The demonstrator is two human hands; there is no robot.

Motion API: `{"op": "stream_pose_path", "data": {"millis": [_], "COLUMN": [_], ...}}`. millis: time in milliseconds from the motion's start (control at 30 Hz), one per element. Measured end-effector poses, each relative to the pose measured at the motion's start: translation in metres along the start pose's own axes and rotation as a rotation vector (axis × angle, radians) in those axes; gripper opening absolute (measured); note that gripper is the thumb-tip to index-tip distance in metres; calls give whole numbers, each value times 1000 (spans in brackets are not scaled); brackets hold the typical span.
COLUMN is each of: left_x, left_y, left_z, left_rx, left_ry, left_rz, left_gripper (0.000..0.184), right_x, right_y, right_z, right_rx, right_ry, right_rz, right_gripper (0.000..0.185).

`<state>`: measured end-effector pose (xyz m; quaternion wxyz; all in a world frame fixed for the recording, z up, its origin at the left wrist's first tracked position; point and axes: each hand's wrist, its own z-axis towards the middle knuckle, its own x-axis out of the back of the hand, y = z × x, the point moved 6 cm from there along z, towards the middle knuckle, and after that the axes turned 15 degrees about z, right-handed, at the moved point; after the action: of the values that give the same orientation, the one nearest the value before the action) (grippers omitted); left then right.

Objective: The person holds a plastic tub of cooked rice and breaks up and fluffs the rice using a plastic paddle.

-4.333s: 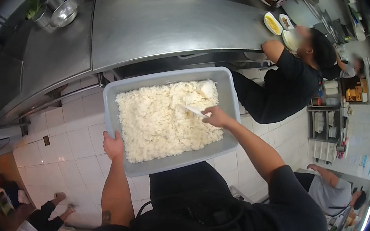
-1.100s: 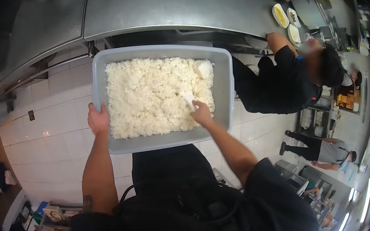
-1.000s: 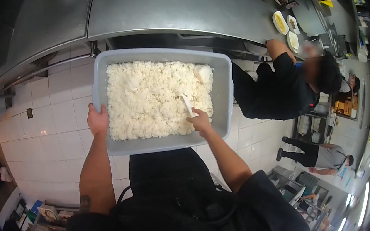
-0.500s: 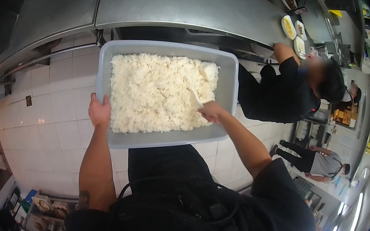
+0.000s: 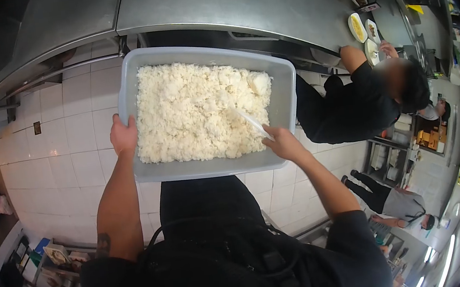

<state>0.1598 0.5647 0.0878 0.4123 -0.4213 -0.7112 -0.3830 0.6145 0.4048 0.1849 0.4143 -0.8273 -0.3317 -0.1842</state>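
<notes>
A large grey plastic tub (image 5: 218,167) is in front of my body, its far side close to the steel counter. Cooked white rice (image 5: 186,111) covers most of its bottom. My left hand (image 5: 124,134) is closed around the tub's left wall, thumb on the inner side. In my right hand (image 5: 285,141), over the tub's near right corner, is the handle of a white rice paddle (image 5: 251,119). The paddle slants up and left, and its blade end reaches the rice. How deep the blade sits I cannot tell.
The steel counter (image 5: 214,3) runs along the far side. A person in black (image 5: 337,111) stands close on the right, an arm over dishes of food (image 5: 357,28). Another person in grey (image 5: 401,203) stands farther off. Shelving (image 5: 58,276) is at lower left; white tiles (image 5: 74,167) cover the floor.
My right hand has moved right and slightly nearer to me, and more of the paddle's handle shows. My left hand keeps its grip on the tub. The person in black has reached toward the dishes.
</notes>
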Motion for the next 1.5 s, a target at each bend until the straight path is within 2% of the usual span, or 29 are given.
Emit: {"op": "stream_pose_path", "data": {"millis": [33,133,267,300,367,400,467,500,533,600,633,733,800,833,900,967,1100,1233,1300,1333,1400,1433,1500], "left_x": [0,3,-5,-4,1,-1,0,0,0,-2,0,-4,-2,-1,0,0,-4,-7,-5,-5,-6,-8,-11], "left_y": [-1,2,-5,-5,-1,0,-1,-1,-1,1,1,-5,-4,-3,-2,-2,-6,-7,3,1,-3,-4,-5], "left_z": [-1,-3,3,2,-1,-4,-2,-2,-2,-3,-2,-4,-3,-3,-4,-3,0,-2,3,1,3,4,4], "left_rx": [4,7,-13,-7,7,-1,13,2,-2,-21,-25,-23,-23,-12,0,15,5,-12,-27,-27,-29,-31,-28], "left_ry": [4,10,22,14,8,7,14,18,18,13,29,23,16,14,9,-8,0,3,29,26,22,33,44], "left_rz": [-2,-12,-46,-40,-7,-9,-9,-6,-16,-22,-48,-66,-69,-65,-62,-45,-63,-28,-71,-51,-29,-39,-57], "left_gripper": [44,44,43,43,43,43,43,43,43,43,43,42,42,42,42,43,44,46,47,47,48,48,47], "right_x": [-2,-36,-112,-122,-140,-142,-155,-158,-162,-146,-139,-90,-52,-38,-33,-50,-123,-147,-155,-143,-142,-140,-114], "right_y": [0,25,0,0,2,1,-4,-5,-3,-4,11,8,-16,-35,-50,-64,-56,-31,-8,-18,-25,-17,-5], "right_z": [-5,18,63,71,80,87,100,104,98,82,75,18,-10,-22,-27,-15,74,80,75,65,35,26,12], "right_rx": [0,-41,-609,-618,-739,-738,-910,-816,-811,-355,-21,-98,-106,-102,-100,-59,-74,-83,-163,-158,-440,-441,-196], "right_ry": [-107,-164,-85,-92,35,44,150,169,175,189,280,171,139,50,-40,-166,-97,-64,40,53,-3,1,0], "right_rz": [96,6,793,793,1378,1382,1876,1814,1827,850,441,225,107,-1,-111,-401,-357,-105,430,424,790,787,713], "right_gripper": [50,46,21,21,12,12,13,17,17,39,55,57,57,56,56,52,51,58,65,65,70,70,70]}}
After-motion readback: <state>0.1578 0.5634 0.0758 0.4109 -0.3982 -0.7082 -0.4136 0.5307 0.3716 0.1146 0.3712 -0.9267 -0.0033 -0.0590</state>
